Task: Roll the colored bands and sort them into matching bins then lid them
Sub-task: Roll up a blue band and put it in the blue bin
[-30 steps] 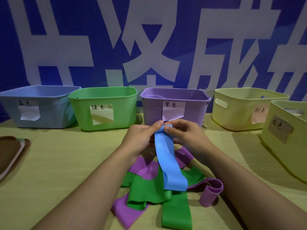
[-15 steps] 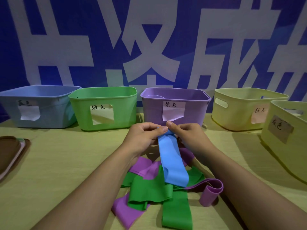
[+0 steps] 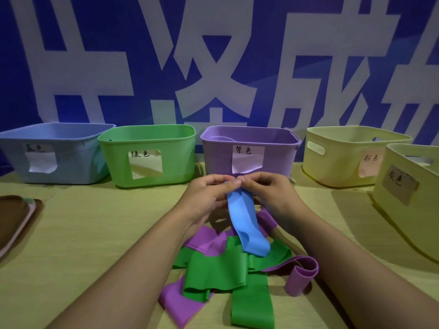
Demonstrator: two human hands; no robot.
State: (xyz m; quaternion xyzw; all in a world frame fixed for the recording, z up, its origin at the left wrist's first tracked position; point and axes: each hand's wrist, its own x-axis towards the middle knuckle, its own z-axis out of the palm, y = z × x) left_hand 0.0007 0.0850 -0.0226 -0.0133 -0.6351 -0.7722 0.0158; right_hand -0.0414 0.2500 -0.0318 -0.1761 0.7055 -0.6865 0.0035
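1. Left hand (image 3: 204, 195) and right hand (image 3: 273, 193) raised side by side just in front of the purple bin (image 3: 249, 148), fingertips meeting.
2. Both pinching the top end of the blue band (image 3: 244, 224) between thumb and curled fingers; cannot tell how much of it is rolled up inside the grip.
3. Rest of the blue band hanging toward 6 o'clock, its lower end draped on a loose pile.
4. In that pile, at 6 o'clock from the hands: green bands (image 3: 221, 271) and purple bands (image 3: 206, 241) overlapping on the table (image 3: 83, 233).
5. Across the far edge, from 9 to 3 o'clock: blue bin (image 3: 71, 157), green bin (image 3: 175, 157), purple bin, then two yellow bins (image 3: 342, 162), each with a paper label.
6. At 9 o'clock on the table edge, stacked lids (image 3: 16, 219), brown one on top.
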